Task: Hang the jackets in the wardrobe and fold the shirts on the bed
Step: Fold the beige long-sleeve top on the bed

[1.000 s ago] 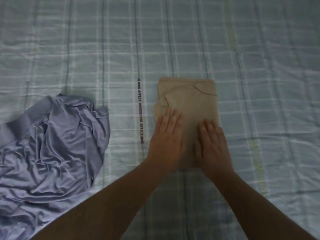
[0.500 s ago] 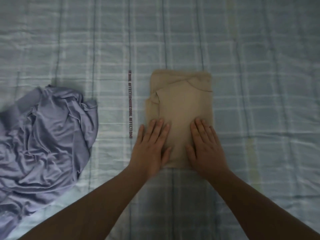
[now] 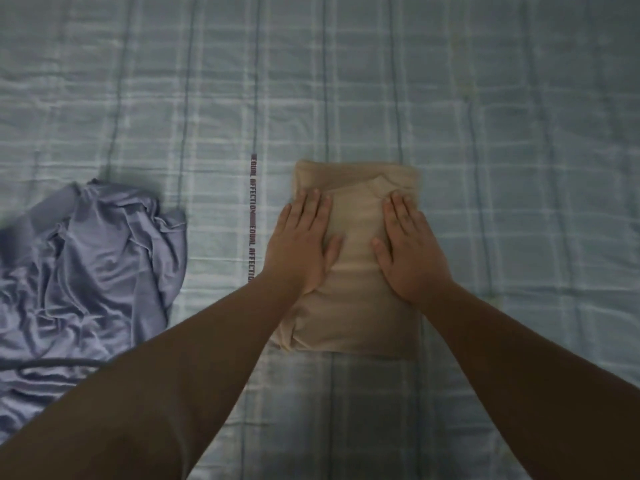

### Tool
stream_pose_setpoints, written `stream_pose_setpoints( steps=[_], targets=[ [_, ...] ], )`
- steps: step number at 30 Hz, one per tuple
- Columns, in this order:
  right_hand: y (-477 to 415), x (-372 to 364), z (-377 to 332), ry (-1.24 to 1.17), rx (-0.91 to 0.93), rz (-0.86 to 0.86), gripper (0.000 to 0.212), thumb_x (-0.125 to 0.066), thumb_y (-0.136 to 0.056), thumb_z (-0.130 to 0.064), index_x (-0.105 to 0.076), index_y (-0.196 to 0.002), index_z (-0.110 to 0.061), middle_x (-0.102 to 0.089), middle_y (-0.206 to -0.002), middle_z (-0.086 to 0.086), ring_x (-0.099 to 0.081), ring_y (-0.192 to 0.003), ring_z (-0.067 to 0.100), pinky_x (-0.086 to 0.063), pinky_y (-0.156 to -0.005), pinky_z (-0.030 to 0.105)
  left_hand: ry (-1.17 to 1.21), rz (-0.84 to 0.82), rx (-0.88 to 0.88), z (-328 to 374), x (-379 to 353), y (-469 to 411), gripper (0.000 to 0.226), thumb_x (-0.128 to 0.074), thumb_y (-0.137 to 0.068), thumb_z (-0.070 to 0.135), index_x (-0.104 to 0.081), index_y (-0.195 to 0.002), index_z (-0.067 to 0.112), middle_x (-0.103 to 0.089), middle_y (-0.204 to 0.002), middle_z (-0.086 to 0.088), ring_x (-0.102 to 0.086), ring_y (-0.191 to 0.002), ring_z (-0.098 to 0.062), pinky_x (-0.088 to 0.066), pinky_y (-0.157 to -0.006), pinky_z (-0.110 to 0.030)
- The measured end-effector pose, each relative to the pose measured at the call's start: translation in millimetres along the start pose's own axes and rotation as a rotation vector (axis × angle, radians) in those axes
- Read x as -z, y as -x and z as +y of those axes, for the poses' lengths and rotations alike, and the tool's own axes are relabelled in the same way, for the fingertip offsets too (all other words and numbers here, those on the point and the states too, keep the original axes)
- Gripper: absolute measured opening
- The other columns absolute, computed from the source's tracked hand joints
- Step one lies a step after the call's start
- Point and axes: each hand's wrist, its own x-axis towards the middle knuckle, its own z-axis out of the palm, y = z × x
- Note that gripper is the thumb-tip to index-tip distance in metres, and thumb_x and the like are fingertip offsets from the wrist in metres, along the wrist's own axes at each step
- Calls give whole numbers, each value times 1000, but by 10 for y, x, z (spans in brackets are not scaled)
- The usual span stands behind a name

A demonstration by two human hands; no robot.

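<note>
The plaid-sheeted bed [image 3: 519,116] carries a crumpled lavender shirt [image 3: 93,271] at its left and, well apart at the middle, a folded tan shirt [image 3: 356,313], on whose far half the left hand [image 3: 301,244] and right hand [image 3: 412,251] press flat, fingers straight, grasping nothing.

Two shirts [image 3: 353,306] [image 3: 93,265], two hands [image 3: 299,247] [image 3: 412,254], one bed [image 3: 519,133].

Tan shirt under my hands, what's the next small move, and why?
Probably lift the left hand and right hand off and reach for the blue garment: the tan shirt already lies in a neat folded rectangle under flat palms, while the blue one is a crumpled heap.
</note>
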Motion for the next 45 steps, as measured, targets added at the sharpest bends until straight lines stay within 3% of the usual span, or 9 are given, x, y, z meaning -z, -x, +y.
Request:
stream_pose_setpoints(
  steps=[7, 11, 15, 19, 23, 28, 34, 38, 45],
  targets=[
    [143, 200, -90, -122, 11, 86, 62, -31, -100, -38, -27, -154, -8, -22, -162, 13, -15, -151, 28, -19, -120, 49, 142, 77, -17, 36, 161, 133, 65, -30, -101, 44, -25, -156, 8, -21, -163, -15, -9, -153, -30, -8, -123, -50],
    [675, 426, -125, -175, 255, 162, 51, -37, -101, -25, -42, -146, -2, -35, -156, 16, -26, -147, 32, -21, -121, 49, 163, 184, -335, 114, 360, 645, 60, -48, -97, 32, -40, -147, 0, -30, -158, -20, -18, -150, -36, -14, -122, -53],
    [1166, 389, -115, -26, 434, -54, 66, -45, -96, -41, -35, -150, -2, -29, -159, 16, -20, -150, 31, -21, -121, 49, 28, -19, -436, 45, 242, 1133, 84, -50, -95, 59, -29, -153, 2, -22, -162, -16, -11, -152, -33, -16, -122, -51],
    [1248, 290, -96, 133, 397, -245, 101, -52, -85, -67, -21, -154, 1, -17, -161, 20, -12, -151, 34, -20, -120, 49, -142, -223, -367, -114, 97, 1233, 113, -47, -81, 80, -8, -158, 6, -3, -165, -16, 2, -153, -32, -16, -121, -53],
    [1205, 278, -108, 167, 369, -256, 93, -54, -88, -54, -19, -153, 3, -16, -161, 23, -10, -151, 36, -17, -122, 48, -145, -233, -364, -173, 88, 1196, 110, -54, -84, 69, -4, -158, 6, 0, -166, -15, 3, -153, -31, -16, -122, -50],
    [1235, 265, -178, 182, 316, -210, 72, -38, -81, -3, -23, -151, 6, -21, -158, 27, -16, -149, 39, -25, -119, 50, -161, -272, -361, -193, 137, 1174, 97, -56, -84, 29, 1, -157, 2, 5, -165, -18, 5, -153, -33, -13, -123, -48],
    [1433, 364, -233, 156, 294, -223, 70, -30, -81, -8, -26, -150, 8, -25, -156, 28, -20, -148, 41, -28, -117, 52, -128, -328, -381, -144, 325, 1378, 86, -25, -85, 42, 2, -156, 2, 3, -164, -21, 8, -152, -35, -7, -124, -49],
    [1978, 490, -337, 85, 385, -292, 72, -31, -80, -16, -31, -147, 10, -28, -155, 29, -23, -146, 43, -30, -116, 53, -117, -418, -473, -53, 383, 1903, 85, -24, -85, 44, -2, -157, 3, 3, -164, -18, 10, -152, -32, -3, -124, -46],
    [2418, 316, -517, 7, 281, -506, 85, -62, -71, -5, -30, -149, 6, -24, -157, 28, -17, -148, 41, -24, -119, 53, -55, -569, -431, 51, 176, 2291, 82, -23, -87, 42, -6, -157, 4, 2, -165, -15, 13, -152, -26, 1, -125, -40]
  ],
)
